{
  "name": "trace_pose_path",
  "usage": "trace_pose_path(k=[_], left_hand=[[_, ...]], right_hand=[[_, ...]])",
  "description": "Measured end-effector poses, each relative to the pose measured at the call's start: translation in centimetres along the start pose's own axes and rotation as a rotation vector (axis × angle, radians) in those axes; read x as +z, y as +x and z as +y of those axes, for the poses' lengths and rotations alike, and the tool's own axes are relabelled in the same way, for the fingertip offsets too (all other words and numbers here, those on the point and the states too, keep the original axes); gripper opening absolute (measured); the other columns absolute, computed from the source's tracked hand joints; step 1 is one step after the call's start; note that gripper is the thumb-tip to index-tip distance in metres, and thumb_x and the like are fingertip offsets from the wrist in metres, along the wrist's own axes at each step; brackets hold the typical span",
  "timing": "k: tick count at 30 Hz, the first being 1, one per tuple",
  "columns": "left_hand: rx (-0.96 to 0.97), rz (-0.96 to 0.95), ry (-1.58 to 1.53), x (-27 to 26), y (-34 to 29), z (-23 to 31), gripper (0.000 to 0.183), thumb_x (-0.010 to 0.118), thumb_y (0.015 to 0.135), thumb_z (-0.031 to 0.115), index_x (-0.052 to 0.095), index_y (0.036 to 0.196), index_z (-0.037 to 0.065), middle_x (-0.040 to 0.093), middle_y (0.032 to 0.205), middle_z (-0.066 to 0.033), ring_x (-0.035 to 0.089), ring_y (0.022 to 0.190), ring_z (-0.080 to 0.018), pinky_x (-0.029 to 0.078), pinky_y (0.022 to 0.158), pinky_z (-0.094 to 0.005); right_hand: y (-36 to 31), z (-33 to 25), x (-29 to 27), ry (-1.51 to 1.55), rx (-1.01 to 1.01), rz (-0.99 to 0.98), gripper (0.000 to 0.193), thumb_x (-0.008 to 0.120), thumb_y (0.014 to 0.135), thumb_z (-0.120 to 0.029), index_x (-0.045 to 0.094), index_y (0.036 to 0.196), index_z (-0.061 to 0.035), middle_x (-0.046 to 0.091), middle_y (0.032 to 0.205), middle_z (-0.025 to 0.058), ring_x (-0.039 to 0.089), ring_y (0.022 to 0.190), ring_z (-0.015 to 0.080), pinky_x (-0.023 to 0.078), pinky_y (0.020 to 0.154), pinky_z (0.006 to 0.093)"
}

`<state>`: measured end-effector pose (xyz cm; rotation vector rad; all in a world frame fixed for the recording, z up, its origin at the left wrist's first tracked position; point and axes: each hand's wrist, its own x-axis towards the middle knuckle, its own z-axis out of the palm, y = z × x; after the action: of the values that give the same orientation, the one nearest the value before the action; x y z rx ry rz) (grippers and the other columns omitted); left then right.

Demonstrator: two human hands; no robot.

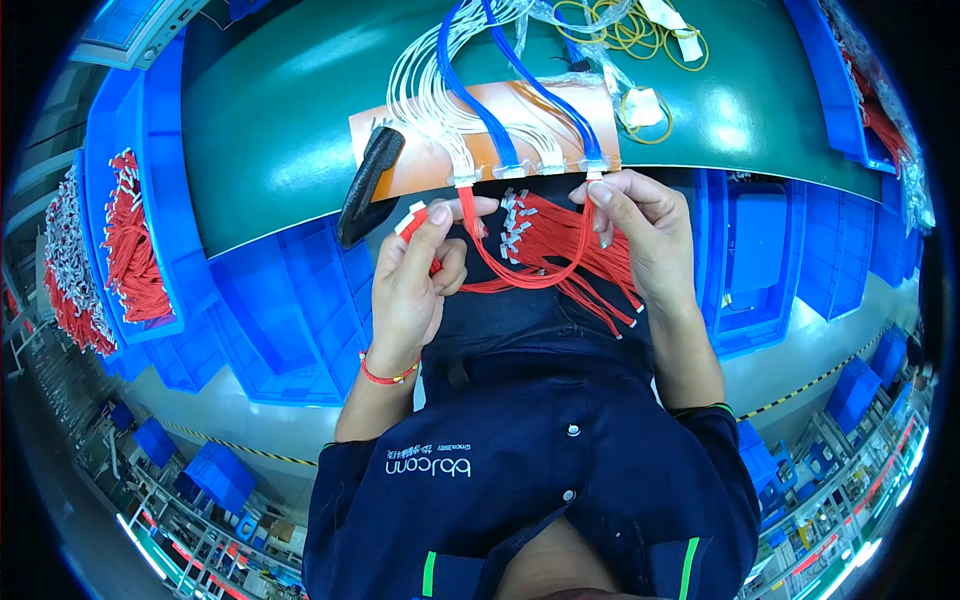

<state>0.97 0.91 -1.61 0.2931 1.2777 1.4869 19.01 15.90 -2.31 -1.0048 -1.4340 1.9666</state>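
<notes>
At the near edge of the green bench, my right hand pinches the white connector of a red cable against a board socket fed by blue wires. That cable loops down and up to the left, where its other red end meets a connector with white wires. My left hand is closed on another red cable, whose white connector sticks out above the thumb; its index finger reaches toward the loop. More red cables lie over my lap.
A copper-coloured board carries the sockets at the bench edge, with a black bar-like piece at its left. Yellow wire coils lie at the back. Blue bins with red cables flank the bench.
</notes>
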Motion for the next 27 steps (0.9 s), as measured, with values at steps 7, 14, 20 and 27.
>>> trace_pose_path(k=[7, 14, 20, 27], left_hand=[[-0.038, -0.027, 0.019, -0.67, -0.22, -0.57, 0.044, 0.042, 0.106, 0.027, 0.063, 0.117, -0.01, 0.065, 0.086, -0.0046, 0.027, 0.047, -0.002, 0.02, 0.043, -0.0223], [-0.057, -0.043, 0.054, -0.82, -0.19, -0.77, 0.044, 0.042, 0.106, 0.029, 0.064, 0.118, -0.008, 0.062, 0.087, -0.0021, 0.027, 0.048, -0.0021, 0.02, 0.044, -0.0226], [-0.054, -0.033, 0.069, -0.92, -0.15, -0.87, 0.044, 0.043, 0.106, 0.029, 0.064, 0.117, -0.008, 0.061, 0.086, -0.0019, 0.028, 0.048, -0.0018, 0.02, 0.045, -0.0226], [-0.015, -0.04, 0.085, -0.46, 0.23, -0.6, 0.047, 0.041, 0.106, 0.031, 0.065, 0.116, -0.007, 0.061, 0.085, -0.0026, 0.031, 0.05, -0.0022, 0.023, 0.046, -0.0225]], right_hand=[[0.24, 0.09, -0.18, 0.023, 0.017, -0.006, 0.018, 0.064, 0.095, -0.012, 0.073, 0.092, 0.0036, 0.068, 0.075, 0.0056, 0.054, 0.061, 0.0056, 0.042, 0.053, 0.0211], [0.2, 0.16, 0.07, 0.116, 0.021, 0.024, 0.017, 0.064, 0.094, -0.012, 0.073, 0.094, 0.0023, 0.073, 0.087, 0.0136, 0.05, 0.058, 0.0056, 0.041, 0.055, 0.0219], [0.13, 0.59, 0.06, 0.124, 0.031, 0.03, 0.018, 0.063, 0.095, -0.013, 0.072, 0.095, 0.0022, 0.072, 0.087, 0.013, 0.047, 0.056, 0.0053, 0.04, 0.054, 0.0215], [0.0, 0.51, 0.29, 0.407, 0.14, -0.003, 0.022, 0.064, 0.096, -0.015, 0.072, 0.101, 0.0043, 0.064, 0.072, 0.0022, 0.05, 0.059, 0.0041, 0.039, 0.057, 0.0189]])
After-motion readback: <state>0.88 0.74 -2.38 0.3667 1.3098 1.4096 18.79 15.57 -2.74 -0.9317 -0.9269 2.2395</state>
